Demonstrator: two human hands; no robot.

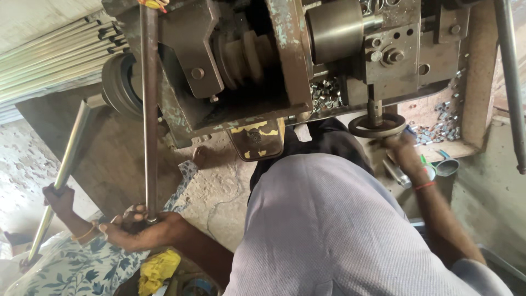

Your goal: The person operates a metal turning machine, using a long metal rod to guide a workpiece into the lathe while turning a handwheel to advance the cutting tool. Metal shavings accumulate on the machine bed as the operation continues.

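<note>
Left hand (pixel 139 230) gripping rod (pixel 149 109) end, right hand (pixel 402 151) half-hidden behind handwheel (pixel 377 126)

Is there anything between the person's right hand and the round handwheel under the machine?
No, nothing visible stands between them. The right hand already rests against the rim of the handwheel, below the machine. The left hand is apart, holding the lower end of a long metal rod.
</note>
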